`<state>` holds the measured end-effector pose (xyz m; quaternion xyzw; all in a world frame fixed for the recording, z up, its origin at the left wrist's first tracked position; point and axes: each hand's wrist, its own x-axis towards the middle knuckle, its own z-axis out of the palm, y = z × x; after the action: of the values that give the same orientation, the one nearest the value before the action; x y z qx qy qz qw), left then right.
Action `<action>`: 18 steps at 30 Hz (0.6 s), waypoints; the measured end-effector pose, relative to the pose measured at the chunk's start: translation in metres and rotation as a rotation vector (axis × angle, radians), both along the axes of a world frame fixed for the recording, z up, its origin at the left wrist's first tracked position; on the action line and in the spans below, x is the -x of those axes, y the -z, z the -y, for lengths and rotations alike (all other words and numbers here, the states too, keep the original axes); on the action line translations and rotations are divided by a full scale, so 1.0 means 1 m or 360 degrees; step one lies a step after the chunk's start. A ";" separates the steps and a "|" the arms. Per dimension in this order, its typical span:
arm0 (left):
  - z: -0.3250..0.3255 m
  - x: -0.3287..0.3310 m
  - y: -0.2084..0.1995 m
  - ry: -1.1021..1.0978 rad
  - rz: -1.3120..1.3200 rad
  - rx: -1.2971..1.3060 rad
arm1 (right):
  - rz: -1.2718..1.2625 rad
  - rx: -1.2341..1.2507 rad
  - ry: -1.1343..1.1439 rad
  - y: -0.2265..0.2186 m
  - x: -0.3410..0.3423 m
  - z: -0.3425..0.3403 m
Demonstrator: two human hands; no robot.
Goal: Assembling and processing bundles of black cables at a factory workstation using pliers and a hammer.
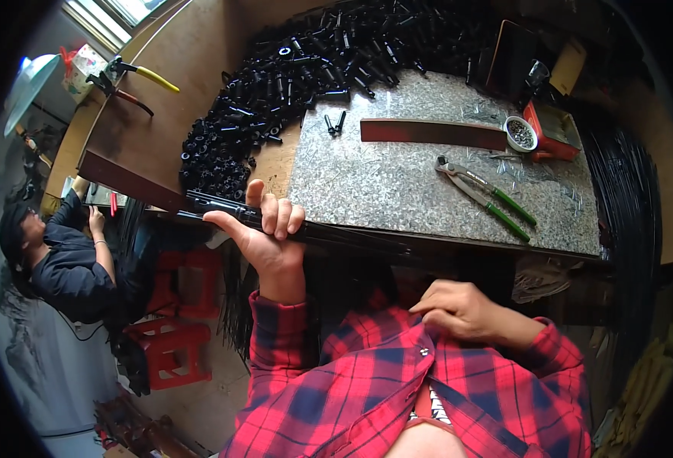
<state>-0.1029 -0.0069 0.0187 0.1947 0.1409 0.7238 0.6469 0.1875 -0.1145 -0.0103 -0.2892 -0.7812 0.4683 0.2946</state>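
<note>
My left hand [270, 237] is closed around a bundle of thin black rods [222, 204] that look like umbrella ribs, at the near left edge of the worktable. The rods stick out past both sides of the hand, the right ends trailing along the stone slab's [367, 191] front edge. My right hand [462, 309] is in front of my shirt, off the table, with its fingers curled in and the thumb against them. Whatever it may hold is hidden. Green-handled pliers [489, 200] and two small black tubular parts [335, 124] lie on the slab.
A large heap of black plastic parts [298, 72] covers the back. A dark flat bar [432, 134], a white cup of small metal pieces [520, 133] and a red container [554, 130] stand behind the pliers. Long black rods [630, 183] hang at right. A co-worker [69, 263] sits at left.
</note>
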 end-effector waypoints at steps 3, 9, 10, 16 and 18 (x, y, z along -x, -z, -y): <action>0.000 -0.017 0.002 0.0148 0.0217 0.0078 | -0.0134 0.0996 0.0182 0.025 -0.003 0.011; 0.043 -0.075 -0.006 0.0617 0.0264 0.0146 | -0.0959 0.0353 0.0448 -0.047 -0.017 -0.014; 0.047 -0.079 0.005 0.0718 0.0194 0.0123 | -0.0871 0.0211 0.0482 -0.067 -0.027 -0.018; 0.069 -0.091 0.012 0.2012 -0.1118 -0.0796 | -0.0389 -0.0138 0.0608 -0.164 -0.055 -0.022; 0.065 -0.083 -0.008 0.1894 -0.1321 -0.0751 | -0.0072 -0.0087 0.0500 -0.157 -0.046 -0.033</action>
<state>-0.0198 -0.0717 0.0268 0.6270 0.0853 0.1316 0.7631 0.2335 -0.0812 0.1470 -0.3892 -0.7320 0.4013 0.3894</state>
